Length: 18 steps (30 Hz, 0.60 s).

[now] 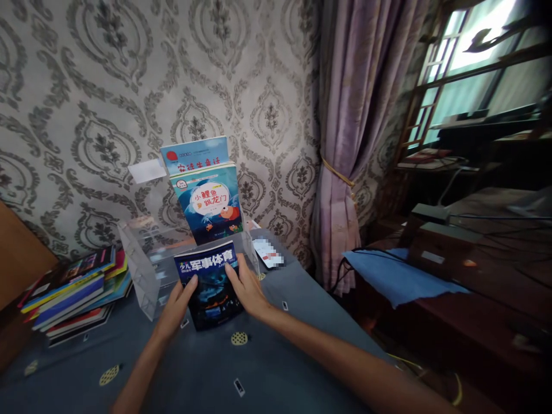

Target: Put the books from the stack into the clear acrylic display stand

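Between my two hands is a dark blue book [215,296] with white Chinese lettering across its top, its cover facing me. My left hand [179,296] grips its left edge, thumb on the cover. On the opposite edge, my right hand [248,284] holds it the same way; the fingers behind the book are hidden. Just behind it stands a clear acrylic rack [140,276]. Upright in the rack's right part are a teal picture book [211,215] and, behind that, a taller light blue book [194,150], mostly covered.
A pile of books [77,287] lies left of the rack. A phone [268,253] rests to its right, near the wall. The grey-blue tablecloth [276,368] ends at a slanting right edge. Beyond hang a purple curtain [345,144] and a blue cloth [397,279].
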Each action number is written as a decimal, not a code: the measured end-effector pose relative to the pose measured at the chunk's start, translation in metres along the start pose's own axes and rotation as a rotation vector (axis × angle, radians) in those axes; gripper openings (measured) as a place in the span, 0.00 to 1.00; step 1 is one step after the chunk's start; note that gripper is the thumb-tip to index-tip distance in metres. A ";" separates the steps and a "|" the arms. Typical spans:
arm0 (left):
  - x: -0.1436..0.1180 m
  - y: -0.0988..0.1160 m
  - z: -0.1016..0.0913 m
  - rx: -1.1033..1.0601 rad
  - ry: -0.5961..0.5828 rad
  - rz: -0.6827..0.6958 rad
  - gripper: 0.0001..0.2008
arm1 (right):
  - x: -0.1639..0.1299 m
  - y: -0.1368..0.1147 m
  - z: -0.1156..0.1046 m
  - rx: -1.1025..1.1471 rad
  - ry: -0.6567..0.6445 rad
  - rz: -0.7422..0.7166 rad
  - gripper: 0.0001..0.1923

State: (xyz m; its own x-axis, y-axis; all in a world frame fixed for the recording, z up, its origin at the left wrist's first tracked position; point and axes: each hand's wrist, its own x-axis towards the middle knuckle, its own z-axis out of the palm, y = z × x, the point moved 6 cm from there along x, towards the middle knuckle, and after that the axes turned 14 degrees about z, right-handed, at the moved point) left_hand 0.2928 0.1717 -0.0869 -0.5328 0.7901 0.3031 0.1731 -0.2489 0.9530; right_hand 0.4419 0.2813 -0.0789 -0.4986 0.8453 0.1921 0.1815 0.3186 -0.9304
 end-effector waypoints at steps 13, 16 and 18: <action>0.023 0.053 0.000 0.219 -0.025 0.249 0.28 | 0.024 -0.032 -0.007 0.003 0.018 -0.057 0.19; 0.025 0.053 0.005 0.238 -0.005 0.284 0.29 | 0.026 -0.038 -0.015 0.046 0.019 -0.144 0.22; 0.027 0.057 0.011 0.257 -0.015 0.323 0.30 | 0.029 -0.042 -0.023 0.083 0.024 -0.216 0.23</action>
State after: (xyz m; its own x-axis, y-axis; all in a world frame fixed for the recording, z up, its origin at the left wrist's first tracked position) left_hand 0.2971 0.1852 -0.0247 -0.4053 0.7029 0.5845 0.5318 -0.3388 0.7762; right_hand 0.4396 0.3020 -0.0268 -0.4977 0.7716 0.3961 0.0016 0.4575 -0.8892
